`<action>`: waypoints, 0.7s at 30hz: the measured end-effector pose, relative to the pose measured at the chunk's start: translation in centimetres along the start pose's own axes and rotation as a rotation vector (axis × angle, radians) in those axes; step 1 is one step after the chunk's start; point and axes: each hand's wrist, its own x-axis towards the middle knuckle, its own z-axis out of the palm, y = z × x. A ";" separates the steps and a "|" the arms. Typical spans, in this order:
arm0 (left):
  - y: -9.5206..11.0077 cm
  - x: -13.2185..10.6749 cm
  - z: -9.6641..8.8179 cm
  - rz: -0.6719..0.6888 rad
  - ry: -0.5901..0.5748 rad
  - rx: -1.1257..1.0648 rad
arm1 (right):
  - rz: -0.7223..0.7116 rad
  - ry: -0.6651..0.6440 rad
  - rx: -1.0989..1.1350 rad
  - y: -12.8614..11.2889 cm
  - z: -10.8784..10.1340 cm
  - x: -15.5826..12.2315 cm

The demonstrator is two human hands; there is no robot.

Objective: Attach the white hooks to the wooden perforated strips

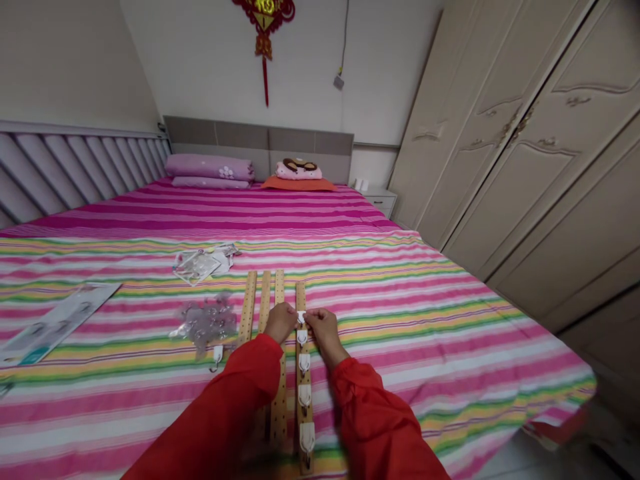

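Note:
A narrow wooden strip point(301, 293) lies lengthwise on the striped bed, with several white hooks point(305, 397) in a row along it. Both my hands meet at the topmost white hook point(301, 317) on that strip. My left hand point(281, 321) pinches it from the left side. From the right, the fingers of my right hand point(324, 328) are closed on its other edge. Three more wooden strips with small holes point(249, 303) lie side by side to the left, partly under my left arm. Beside them a loose white hook point(217, 355) rests on the sheet.
Left of the strips sits a heap of clear plastic pieces point(206, 323). Farther back are torn packets point(206, 262), and a flat package point(60, 323) lies at the left. Pillows point(210, 167) stand by the headboard. A wardrobe point(500, 153) lines the right side.

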 end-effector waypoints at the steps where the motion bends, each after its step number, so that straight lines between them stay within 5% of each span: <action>1: 0.0 0.0 0.0 -0.002 0.002 0.001 | -0.002 0.004 -0.003 0.1 0.0 0.0; 21: -0.7 0.3 0.7 0.011 0.019 -0.152 | -0.026 0.000 -0.058 0.7 0.0 0.5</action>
